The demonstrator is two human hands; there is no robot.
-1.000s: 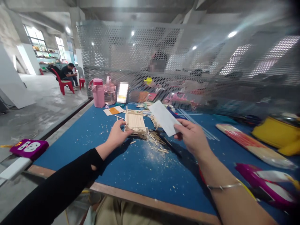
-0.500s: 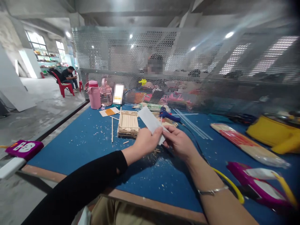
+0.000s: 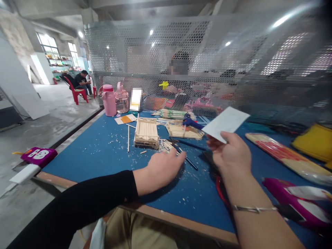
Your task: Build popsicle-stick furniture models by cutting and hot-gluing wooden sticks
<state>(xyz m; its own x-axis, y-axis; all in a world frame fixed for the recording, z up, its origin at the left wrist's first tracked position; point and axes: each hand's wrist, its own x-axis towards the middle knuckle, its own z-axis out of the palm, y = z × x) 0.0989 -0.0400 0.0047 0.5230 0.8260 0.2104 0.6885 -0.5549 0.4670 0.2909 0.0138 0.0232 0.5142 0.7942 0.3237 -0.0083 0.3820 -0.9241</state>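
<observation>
My right hand (image 3: 230,152) is closed on a sheet of white paper (image 3: 226,121), its thumb on the near edge, raised above the right side of the table. My left hand (image 3: 164,167) is held low over the table, palm down, fingers loosely apart, with nothing visible in it. Just beyond its fingers are a heap of short wooden stick pieces (image 3: 167,144) and pliers with dark blue handles (image 3: 191,162), partly hidden by the hand. Behind them sits a small tray-like frame of wooden sticks (image 3: 146,130). A flatter stick panel (image 3: 183,131) lies to its right.
A blue glue gun (image 3: 192,122) rests behind the panel. A pink thermos (image 3: 109,101) and a clear bottle (image 3: 122,102) stand at the back left, before a perforated metal screen (image 3: 135,52). Bagged sticks (image 3: 287,157) and a purple power strip (image 3: 293,200) lie right. A red loop handle (image 3: 221,190) shows below my right wrist.
Both hands were together on the paper. My left hand has let go and come down toward the pliers; my right hand has carried the paper to the right. The view has shifted too.
</observation>
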